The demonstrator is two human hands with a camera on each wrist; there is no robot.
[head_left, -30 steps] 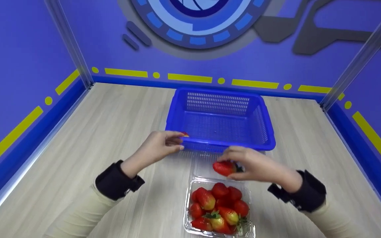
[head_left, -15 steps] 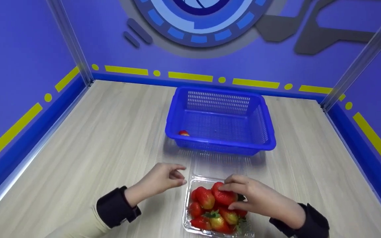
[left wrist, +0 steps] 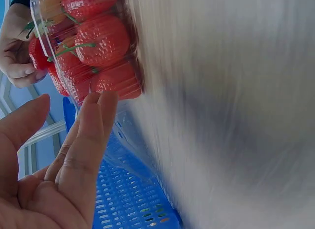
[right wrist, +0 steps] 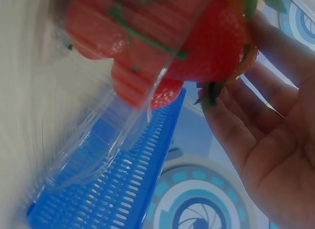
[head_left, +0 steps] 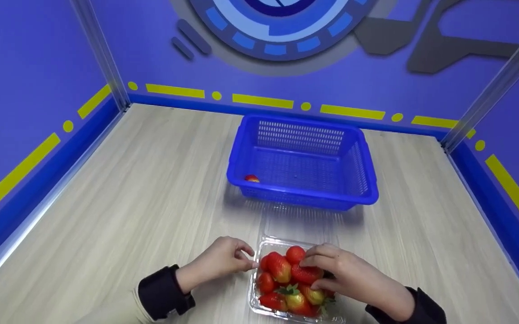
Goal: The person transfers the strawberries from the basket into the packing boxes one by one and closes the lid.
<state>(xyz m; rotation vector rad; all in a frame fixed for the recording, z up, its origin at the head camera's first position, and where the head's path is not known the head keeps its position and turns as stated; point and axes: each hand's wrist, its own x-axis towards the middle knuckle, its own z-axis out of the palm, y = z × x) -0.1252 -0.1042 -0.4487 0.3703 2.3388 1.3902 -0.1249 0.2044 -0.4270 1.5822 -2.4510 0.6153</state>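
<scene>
A clear plastic punnet (head_left: 254, 297) heaped with red strawberries (head_left: 279, 267) stands at the front of the table. My right hand (head_left: 354, 274) reaches over its right side and pinches a strawberry (head_left: 306, 273) between thumb and fingers, low among the others. In the right wrist view, green leaves (right wrist: 210, 92) show by my fingertips. My left hand (head_left: 221, 261) is at the punnet's left side, with fingertips at its wall and nothing held; in the left wrist view its fingers (left wrist: 81, 155) are extended.
Behind the punnet stands a blue plastic basket (head_left: 302, 194) with slotted walls. A single strawberry (head_left: 252, 178) lies in its front left corner. The punnet's clear lid (head_left: 295, 222) lies folded back towards the basket. Blue panels (head_left: 259, 67) enclose the table on several sides.
My right hand has brought a strawberry from near the basket down into the punnet. My left hand has drawn back from the basket's front left corner to the punnet's left side.
</scene>
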